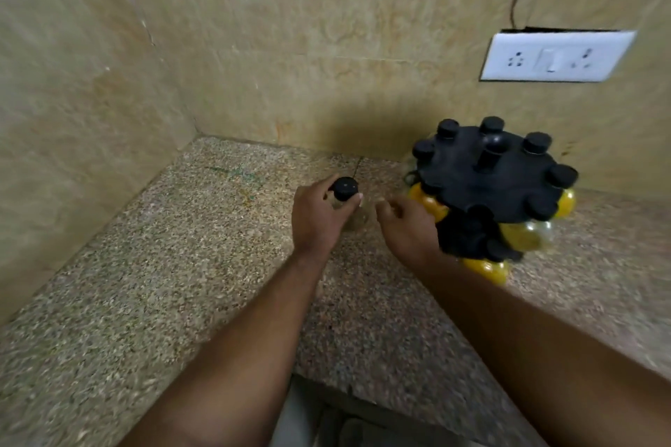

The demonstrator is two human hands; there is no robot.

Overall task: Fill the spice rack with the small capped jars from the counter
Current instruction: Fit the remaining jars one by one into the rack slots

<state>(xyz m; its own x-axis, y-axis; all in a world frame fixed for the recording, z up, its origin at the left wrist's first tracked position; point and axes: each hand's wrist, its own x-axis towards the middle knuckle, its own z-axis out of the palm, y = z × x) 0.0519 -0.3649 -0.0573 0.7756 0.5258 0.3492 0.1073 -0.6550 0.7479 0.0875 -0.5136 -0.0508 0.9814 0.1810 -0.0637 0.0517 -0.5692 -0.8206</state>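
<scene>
A small clear jar with a black cap (pixel 345 189) stands on the speckled counter (pixel 163 265). My left hand (pixel 319 218) is wrapped around its body, thumb and fingers on either side below the cap. A round black spice rack (pixel 486 174) stands to the right, with several black-capped jars in its upper ring and yellow-filled jars (pixel 428 203) showing beneath. My right hand (pixel 406 225) hovers just left of the rack, fingers loosely curled and holding nothing. The image is blurred by motion.
Beige tiled walls (pixel 254 47) meet in a corner behind the counter. A white socket plate (pixel 555 56) with a cable above it is on the wall over the rack. The counter's front edge (pixel 363 392) runs below my forearms.
</scene>
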